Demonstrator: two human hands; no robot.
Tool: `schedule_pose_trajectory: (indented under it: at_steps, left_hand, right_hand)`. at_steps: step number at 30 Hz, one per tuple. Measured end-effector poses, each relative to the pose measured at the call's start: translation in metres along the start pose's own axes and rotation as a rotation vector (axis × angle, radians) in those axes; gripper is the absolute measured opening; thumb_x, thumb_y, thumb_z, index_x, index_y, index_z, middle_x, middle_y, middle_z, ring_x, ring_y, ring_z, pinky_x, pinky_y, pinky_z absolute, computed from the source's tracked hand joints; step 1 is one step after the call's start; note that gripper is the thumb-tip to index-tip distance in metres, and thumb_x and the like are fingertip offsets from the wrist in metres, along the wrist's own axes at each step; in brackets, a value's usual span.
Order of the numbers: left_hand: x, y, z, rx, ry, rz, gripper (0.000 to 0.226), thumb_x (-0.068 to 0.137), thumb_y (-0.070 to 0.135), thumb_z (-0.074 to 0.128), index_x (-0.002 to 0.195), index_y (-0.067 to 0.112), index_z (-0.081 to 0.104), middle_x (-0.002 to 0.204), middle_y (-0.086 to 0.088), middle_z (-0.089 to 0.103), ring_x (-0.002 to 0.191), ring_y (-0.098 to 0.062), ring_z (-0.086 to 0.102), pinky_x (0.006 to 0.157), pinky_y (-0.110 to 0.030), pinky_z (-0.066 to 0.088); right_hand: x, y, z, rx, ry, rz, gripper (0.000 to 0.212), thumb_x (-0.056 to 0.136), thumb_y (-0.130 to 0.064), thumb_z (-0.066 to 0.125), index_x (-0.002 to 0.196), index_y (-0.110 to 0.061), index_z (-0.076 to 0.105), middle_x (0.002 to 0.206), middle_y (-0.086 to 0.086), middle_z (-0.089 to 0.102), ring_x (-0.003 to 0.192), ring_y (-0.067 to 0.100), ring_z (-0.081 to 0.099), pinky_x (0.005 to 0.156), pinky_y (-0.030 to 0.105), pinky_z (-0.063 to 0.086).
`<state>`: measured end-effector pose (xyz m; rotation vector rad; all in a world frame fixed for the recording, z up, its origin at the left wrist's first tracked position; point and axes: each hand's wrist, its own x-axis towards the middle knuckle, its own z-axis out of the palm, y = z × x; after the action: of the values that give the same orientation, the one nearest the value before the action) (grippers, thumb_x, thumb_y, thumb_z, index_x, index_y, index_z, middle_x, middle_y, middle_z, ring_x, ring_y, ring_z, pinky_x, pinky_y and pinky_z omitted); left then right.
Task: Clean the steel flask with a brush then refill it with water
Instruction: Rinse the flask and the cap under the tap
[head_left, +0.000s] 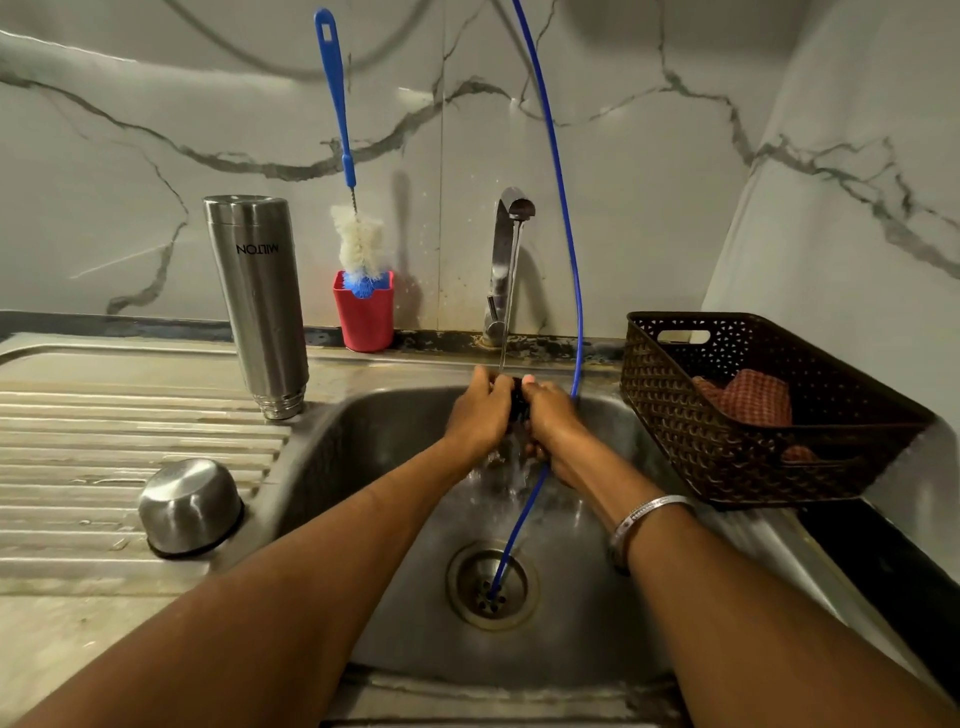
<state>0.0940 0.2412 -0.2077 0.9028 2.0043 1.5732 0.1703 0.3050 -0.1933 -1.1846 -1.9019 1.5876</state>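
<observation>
Fingers of my left hand and right hand curl round a small dark piece, held between them under the tap, with water running over it into the sink. What the piece is I cannot tell. Steel flask stands upside down on the draining board, far left of the basin, with its steel cap nearer me. Behind, the brush stands in a red cup. A dark basket with a red cloth sits right. A blue tube hangs down to the drain.
</observation>
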Motion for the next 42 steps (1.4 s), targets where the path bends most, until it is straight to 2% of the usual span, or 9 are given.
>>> schedule_pose_trajectory:
  at_steps: [4,10,12,18,24,27,31,36,42]
  left_hand:
    - [-0.002,0.001,0.002,-0.161,0.077,0.019,0.048,0.110,0.044,0.028,0.109,0.010,0.063,0.098,-0.012,0.070,0.087,-0.019,0.065,0.067,-0.029,0.049]
    - [-0.004,0.020,-0.015,-0.552,-0.062,-0.496,0.055,0.106,0.041,0.028,0.066,0.018,0.058,0.056,0.000,0.049,0.041,-0.010,0.039,0.039,-0.018,0.028]
    - [-0.004,0.018,-0.016,-0.472,-0.090,-0.461,0.055,0.105,0.039,0.027,0.062,0.019,0.054,0.054,0.001,0.045,0.040,-0.009,0.034,0.038,-0.018,0.025]
    - [0.011,-0.007,-0.003,0.071,0.173,0.195,0.068,0.109,0.053,0.018,0.072,0.017,0.063,0.065,-0.003,0.064,0.064,-0.018,0.062,0.068,-0.037,0.052]
    - [0.003,-0.023,-0.010,0.553,0.187,0.410,0.044,0.108,0.055,0.021,0.101,0.024,0.052,0.081,0.003,0.064,0.074,-0.012,0.063,0.071,-0.038,0.055]
    - [0.002,-0.023,-0.004,0.469,0.203,0.445,0.038,0.109,0.049,0.023,0.104,0.022,0.049,0.081,0.002,0.063,0.075,-0.013,0.062,0.069,-0.034,0.053]
    - [0.004,-0.013,0.003,0.099,0.114,0.189,0.037,0.111,0.031,0.029,0.099,0.012,0.058,0.088,-0.007,0.065,0.076,-0.018,0.061,0.063,-0.030,0.049]
    - [0.000,0.005,-0.017,-0.392,-0.111,-0.449,0.046,0.106,0.036,0.033,0.069,0.015,0.053,0.047,0.002,0.044,0.035,-0.008,0.032,0.034,-0.018,0.025]
    - [-0.001,0.014,-0.011,-0.714,-0.115,-0.534,0.044,0.104,0.039,0.038,0.070,0.016,0.055,0.051,0.003,0.044,0.033,-0.006,0.031,0.033,-0.013,0.022]
  right_hand:
    - [-0.002,0.003,0.006,-0.278,0.020,-0.357,0.033,0.110,-0.045,0.027,0.116,-0.022,0.050,0.099,0.000,0.061,0.087,0.014,0.060,0.072,0.030,0.048]
    - [0.007,0.010,-0.004,-0.630,0.017,-0.872,0.018,0.109,-0.037,0.031,0.112,-0.022,0.040,0.100,0.000,0.052,0.086,0.016,0.052,0.069,0.027,0.040]
    - [0.006,0.012,-0.005,-0.618,0.006,-0.848,0.020,0.109,-0.040,0.028,0.112,-0.023,0.039,0.093,-0.002,0.056,0.078,0.014,0.056,0.064,0.029,0.045]
    - [0.010,0.009,0.009,-0.505,0.211,-0.632,0.036,0.109,-0.041,0.027,0.099,-0.017,0.052,0.081,0.002,0.060,0.074,0.022,0.061,0.072,0.045,0.055]
    - [0.011,0.006,0.012,-0.162,-0.060,-0.066,0.055,0.107,-0.053,0.024,0.093,-0.017,0.062,0.073,0.003,0.058,0.061,0.015,0.052,0.055,0.030,0.045]
    - [0.023,0.006,0.015,-0.235,0.111,-0.137,0.053,0.106,-0.052,0.027,0.086,-0.019,0.064,0.088,0.007,0.069,0.083,0.024,0.067,0.081,0.042,0.058]
    - [0.022,0.012,0.013,-0.424,0.212,-0.410,0.048,0.104,-0.046,0.033,0.085,-0.019,0.067,0.086,0.005,0.070,0.082,0.023,0.067,0.081,0.045,0.059]
    - [0.009,0.003,0.008,-0.685,0.193,-0.644,0.036,0.103,-0.041,0.039,0.086,-0.023,0.065,0.079,0.002,0.065,0.074,0.020,0.063,0.070,0.039,0.056]
    - [0.009,0.002,0.014,-0.586,0.269,-0.655,0.035,0.106,-0.045,0.037,0.093,-0.022,0.059,0.080,0.001,0.063,0.074,0.017,0.062,0.067,0.033,0.051]
